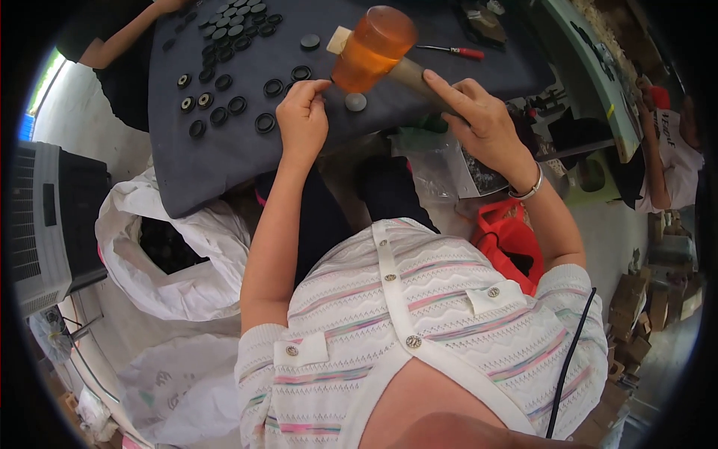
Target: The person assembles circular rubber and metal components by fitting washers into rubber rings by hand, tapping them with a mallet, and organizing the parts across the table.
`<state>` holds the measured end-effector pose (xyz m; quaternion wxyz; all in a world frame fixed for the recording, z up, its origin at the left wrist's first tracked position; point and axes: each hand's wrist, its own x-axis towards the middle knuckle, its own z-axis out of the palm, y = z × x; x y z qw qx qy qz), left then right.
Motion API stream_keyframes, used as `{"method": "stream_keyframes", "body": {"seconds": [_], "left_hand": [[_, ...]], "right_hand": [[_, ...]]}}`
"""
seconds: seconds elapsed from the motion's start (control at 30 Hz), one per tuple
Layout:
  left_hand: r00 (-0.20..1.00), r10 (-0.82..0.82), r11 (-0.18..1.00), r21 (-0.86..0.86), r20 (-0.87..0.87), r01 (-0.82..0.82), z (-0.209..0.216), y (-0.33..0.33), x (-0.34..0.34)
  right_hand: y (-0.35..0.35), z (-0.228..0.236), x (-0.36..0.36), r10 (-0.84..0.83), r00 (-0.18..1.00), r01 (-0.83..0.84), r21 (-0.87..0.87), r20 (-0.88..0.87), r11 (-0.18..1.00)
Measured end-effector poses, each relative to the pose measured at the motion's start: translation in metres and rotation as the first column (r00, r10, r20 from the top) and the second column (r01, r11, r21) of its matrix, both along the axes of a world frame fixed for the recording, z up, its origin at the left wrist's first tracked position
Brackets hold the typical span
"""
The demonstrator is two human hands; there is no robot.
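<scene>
My right hand is closed round the wooden handle of a mallet, its index finger stretched along the handle. The translucent amber head is raised over the dark-covered table. Just left of the head, my left hand has its thumb and index finger pinched together at the table's near side. Whatever lies at those fingertips is mostly hidden by the mallet head. Beside them are black rings and a small grey disc. Another grey disc lies farther back.
Several grey discs and black rings cluster at the far left. A screwdriver with a red handle lies on the right. Below the table stand a white sack and a red bag. Another person's arm reaches in at far left.
</scene>
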<state>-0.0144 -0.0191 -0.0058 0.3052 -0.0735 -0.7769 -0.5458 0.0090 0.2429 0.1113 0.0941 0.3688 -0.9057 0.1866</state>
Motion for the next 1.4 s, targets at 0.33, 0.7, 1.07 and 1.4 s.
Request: {"method": "stream_keyframes", "body": {"seconds": [0.33,0.7,1.07,1.4], "left_hand": [[1.000,0.015,1.000,-0.005,0.002,-0.015,-0.001,-0.001,-0.002],[1.000,-0.015,1.000,-0.026,0.023,0.016,0.007,0.000,0.006],[0.981,-0.129,0.861,-0.475,0.146,0.184,0.023,0.010,0.007],[0.825,-0.532,0.753,0.553,0.191,0.357,0.021,-0.001,0.021]], "right_hand": [[-0.011,-0.002,0.003,-0.056,0.990,0.079,0.173,-0.132,0.982],[-0.001,-0.028,-0.014,-0.032,0.996,0.044,-0.149,0.080,0.988],[0.012,-0.059,-0.075,0.097,0.612,0.543,-0.506,0.785,0.670],[0.009,-0.067,-0.084,-0.319,0.873,0.405,-0.182,0.369,0.896]]}}
